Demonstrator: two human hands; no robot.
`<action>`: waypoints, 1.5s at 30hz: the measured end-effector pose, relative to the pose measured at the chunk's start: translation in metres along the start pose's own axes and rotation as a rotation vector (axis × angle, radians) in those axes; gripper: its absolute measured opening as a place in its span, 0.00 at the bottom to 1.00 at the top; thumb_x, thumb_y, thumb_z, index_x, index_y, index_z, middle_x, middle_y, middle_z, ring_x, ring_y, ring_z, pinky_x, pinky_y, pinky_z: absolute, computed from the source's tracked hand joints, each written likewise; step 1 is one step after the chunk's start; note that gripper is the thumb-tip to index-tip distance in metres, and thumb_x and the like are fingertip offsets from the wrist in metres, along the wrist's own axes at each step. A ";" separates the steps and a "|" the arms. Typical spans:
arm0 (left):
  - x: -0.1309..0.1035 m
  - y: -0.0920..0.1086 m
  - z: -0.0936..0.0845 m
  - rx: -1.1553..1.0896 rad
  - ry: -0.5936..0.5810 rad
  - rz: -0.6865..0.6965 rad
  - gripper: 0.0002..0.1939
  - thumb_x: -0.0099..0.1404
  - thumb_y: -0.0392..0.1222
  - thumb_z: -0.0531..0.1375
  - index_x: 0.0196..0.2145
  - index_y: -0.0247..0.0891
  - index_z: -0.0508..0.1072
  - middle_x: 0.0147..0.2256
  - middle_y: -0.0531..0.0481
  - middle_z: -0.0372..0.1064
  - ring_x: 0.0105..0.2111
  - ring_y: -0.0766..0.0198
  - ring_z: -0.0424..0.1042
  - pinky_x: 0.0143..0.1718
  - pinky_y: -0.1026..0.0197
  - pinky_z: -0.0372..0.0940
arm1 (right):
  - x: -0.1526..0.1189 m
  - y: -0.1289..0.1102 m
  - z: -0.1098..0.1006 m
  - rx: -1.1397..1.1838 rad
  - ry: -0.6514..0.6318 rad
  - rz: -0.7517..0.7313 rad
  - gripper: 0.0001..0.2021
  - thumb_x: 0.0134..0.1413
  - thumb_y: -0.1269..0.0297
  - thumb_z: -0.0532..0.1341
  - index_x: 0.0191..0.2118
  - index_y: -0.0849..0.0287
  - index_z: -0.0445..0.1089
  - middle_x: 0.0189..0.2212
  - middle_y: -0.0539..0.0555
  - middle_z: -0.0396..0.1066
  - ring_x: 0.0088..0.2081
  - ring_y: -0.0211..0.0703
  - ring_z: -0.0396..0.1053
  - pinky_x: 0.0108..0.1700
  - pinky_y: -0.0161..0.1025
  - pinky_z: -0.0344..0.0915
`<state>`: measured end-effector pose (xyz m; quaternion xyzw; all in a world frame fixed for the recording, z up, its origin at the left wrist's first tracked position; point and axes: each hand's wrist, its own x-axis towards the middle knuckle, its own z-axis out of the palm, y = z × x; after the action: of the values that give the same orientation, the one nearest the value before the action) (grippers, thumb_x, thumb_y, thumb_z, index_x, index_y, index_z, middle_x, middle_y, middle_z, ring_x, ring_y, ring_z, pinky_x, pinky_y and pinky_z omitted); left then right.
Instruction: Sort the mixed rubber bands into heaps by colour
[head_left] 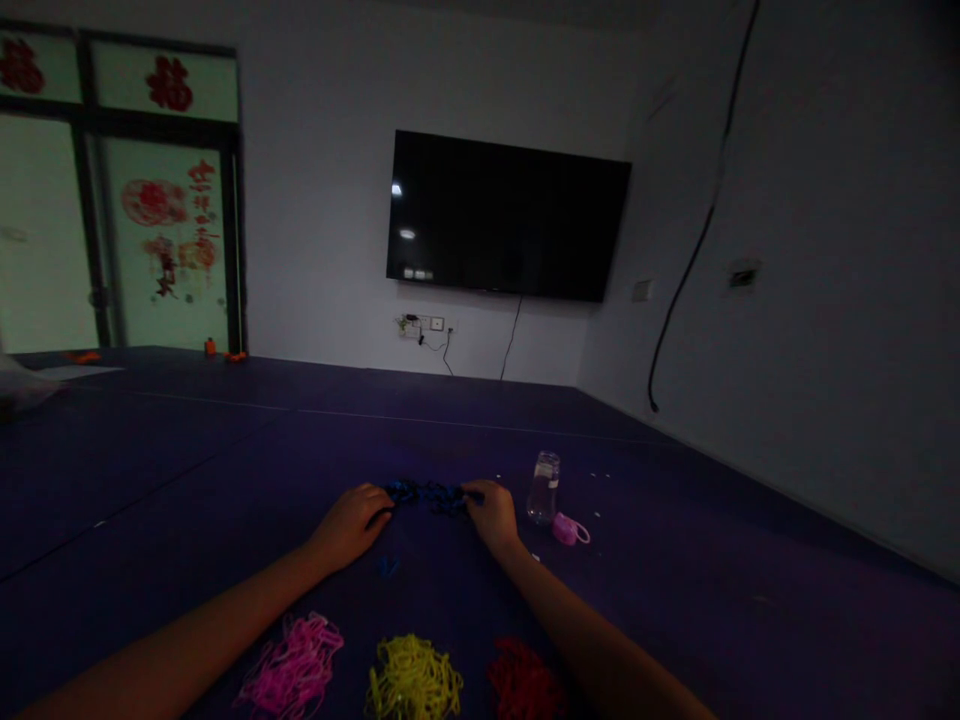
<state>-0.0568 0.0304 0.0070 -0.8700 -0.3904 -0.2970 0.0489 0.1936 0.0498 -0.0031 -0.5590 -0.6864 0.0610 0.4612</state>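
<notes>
A low, spread-out row of dark blue rubber bands (431,494) lies on the purple surface (442,590) between my hands. My left hand (356,525) is at its left end, fingers curled and thumb bent towards them, with the fingertips on the bands. At the right end, my right hand (493,515) has its fingers bent down and pinched at the edge of the row. In the dim light the exact grip of both is hard to make out. A few loose blue bands (388,566) lie nearer me, below the left hand.
Close to me are heaps of pink bands (295,665), yellow bands (415,680) and red bands (525,682). An uncapped clear bottle (543,490) stands right of my right hand, its pink cap (568,530) beside it. A television (506,215) hangs on the far wall.
</notes>
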 end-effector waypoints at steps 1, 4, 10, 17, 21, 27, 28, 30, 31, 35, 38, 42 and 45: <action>0.000 0.000 0.000 0.001 -0.004 -0.002 0.09 0.61 0.32 0.54 0.36 0.37 0.73 0.38 0.45 0.73 0.39 0.57 0.70 0.42 0.56 0.64 | 0.000 0.002 0.001 0.031 0.010 0.011 0.12 0.45 0.73 0.58 0.36 0.58 0.76 0.36 0.53 0.76 0.40 0.44 0.72 0.46 0.38 0.66; 0.000 0.001 0.000 -0.004 -0.008 -0.005 0.10 0.62 0.32 0.54 0.37 0.37 0.73 0.38 0.45 0.73 0.40 0.57 0.70 0.42 0.55 0.64 | 0.002 0.005 0.003 0.108 0.022 0.042 0.12 0.43 0.72 0.59 0.35 0.58 0.76 0.34 0.53 0.76 0.37 0.44 0.73 0.43 0.39 0.68; 0.000 0.002 -0.002 -0.015 0.010 -0.001 0.09 0.62 0.32 0.54 0.37 0.37 0.73 0.38 0.46 0.73 0.40 0.57 0.70 0.43 0.55 0.63 | 0.001 -0.001 0.001 0.100 -0.022 -0.065 0.13 0.43 0.75 0.58 0.34 0.58 0.76 0.34 0.54 0.76 0.38 0.46 0.72 0.44 0.42 0.67; 0.000 0.000 0.000 -0.047 0.025 -0.013 0.09 0.61 0.31 0.54 0.37 0.37 0.73 0.37 0.45 0.73 0.39 0.58 0.70 0.42 0.56 0.63 | -0.013 -0.034 0.009 0.337 -0.454 -0.404 0.17 0.43 0.79 0.54 0.33 0.55 0.77 0.32 0.51 0.76 0.35 0.40 0.72 0.39 0.36 0.67; 0.000 0.000 -0.002 -0.066 0.027 -0.001 0.09 0.63 0.33 0.54 0.37 0.37 0.73 0.37 0.45 0.73 0.39 0.58 0.70 0.41 0.56 0.63 | -0.022 -0.048 0.014 0.422 -0.645 -0.429 0.16 0.45 0.77 0.54 0.34 0.56 0.77 0.32 0.51 0.76 0.34 0.38 0.72 0.38 0.33 0.66; 0.000 0.004 -0.004 -0.056 0.028 -0.013 0.11 0.62 0.31 0.53 0.38 0.37 0.74 0.37 0.45 0.73 0.39 0.58 0.70 0.42 0.56 0.63 | -0.026 -0.053 0.009 0.359 -0.673 -0.308 0.19 0.42 0.77 0.52 0.35 0.56 0.77 0.29 0.48 0.76 0.29 0.37 0.70 0.32 0.31 0.65; 0.000 0.004 -0.004 -0.050 0.030 -0.024 0.11 0.61 0.30 0.53 0.38 0.37 0.74 0.37 0.45 0.73 0.39 0.58 0.70 0.42 0.57 0.63 | -0.026 -0.053 0.009 0.345 -0.662 -0.292 0.19 0.41 0.78 0.52 0.34 0.56 0.77 0.29 0.48 0.76 0.28 0.37 0.70 0.32 0.31 0.64; 0.000 0.003 -0.004 -0.032 0.030 -0.052 0.13 0.60 0.28 0.53 0.38 0.37 0.74 0.37 0.45 0.73 0.39 0.58 0.70 0.42 0.57 0.63 | -0.027 -0.053 0.008 0.323 -0.658 -0.272 0.19 0.39 0.78 0.52 0.32 0.56 0.77 0.27 0.48 0.76 0.28 0.37 0.70 0.32 0.31 0.64; 0.000 0.003 -0.004 -0.021 0.033 -0.070 0.13 0.60 0.27 0.53 0.38 0.37 0.74 0.37 0.45 0.73 0.39 0.58 0.70 0.41 0.57 0.63 | -0.028 -0.053 0.008 0.322 -0.667 -0.275 0.19 0.38 0.78 0.52 0.32 0.56 0.77 0.27 0.48 0.76 0.29 0.37 0.70 0.33 0.31 0.64; -0.001 0.002 -0.005 0.012 0.051 -0.127 0.13 0.60 0.28 0.52 0.36 0.37 0.74 0.36 0.45 0.73 0.38 0.58 0.70 0.41 0.57 0.63 | -0.031 -0.058 0.009 0.383 -0.735 -0.341 0.19 0.37 0.78 0.52 0.32 0.56 0.77 0.31 0.48 0.76 0.37 0.39 0.71 0.41 0.32 0.64; -0.002 0.002 -0.006 0.030 0.056 -0.156 0.12 0.60 0.30 0.52 0.34 0.37 0.74 0.35 0.45 0.74 0.37 0.58 0.70 0.41 0.57 0.63 | -0.030 -0.059 0.009 0.401 -0.694 -0.334 0.20 0.38 0.78 0.51 0.34 0.57 0.77 0.32 0.49 0.76 0.38 0.40 0.71 0.43 0.34 0.65; -0.001 0.002 -0.006 0.045 0.039 -0.166 0.11 0.58 0.29 0.54 0.32 0.38 0.74 0.34 0.46 0.73 0.37 0.57 0.70 0.40 0.56 0.63 | -0.019 -0.048 0.002 0.253 -0.411 -0.244 0.20 0.43 0.77 0.50 0.36 0.56 0.76 0.34 0.50 0.76 0.39 0.41 0.71 0.44 0.37 0.65; 0.001 0.001 -0.004 0.018 0.009 -0.082 0.11 0.57 0.28 0.54 0.33 0.39 0.74 0.35 0.47 0.73 0.38 0.57 0.70 0.41 0.56 0.63 | -0.011 -0.034 -0.007 0.030 -0.284 -0.264 0.21 0.44 0.79 0.50 0.39 0.57 0.75 0.38 0.52 0.75 0.42 0.42 0.70 0.48 0.39 0.63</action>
<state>-0.0581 0.0288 0.0110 -0.8515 -0.4283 -0.2988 0.0464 0.1738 0.0254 0.0147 -0.4428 -0.8110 0.0885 0.3720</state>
